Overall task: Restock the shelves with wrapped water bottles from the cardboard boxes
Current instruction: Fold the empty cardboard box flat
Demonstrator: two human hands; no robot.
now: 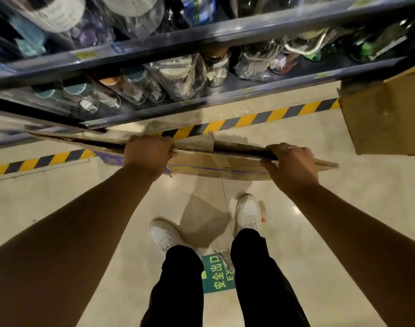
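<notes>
At 9 o'clock a strip of yellow-and-black tape runs across the pale floor toward the shelves. Just left of centre, the left hand grips the top edge of a flattened cardboard box, its fingers curled over the far side; its thumb cannot be made out. The box is held edge-up, clear of the floor, stretching from one hand to the other. At 12 o'clock, beyond it, the wrapped bottles stand crowded on the lower shelf, with more on the shelf above, blurred. Right of centre, the right hand clamps the same edge, fingers hooked over the top and thumb pressed on the near face. At 6 o'clock two white shoes stand beside a green floor sign. At 3 o'clock a brown box sits against the shelf end.
</notes>
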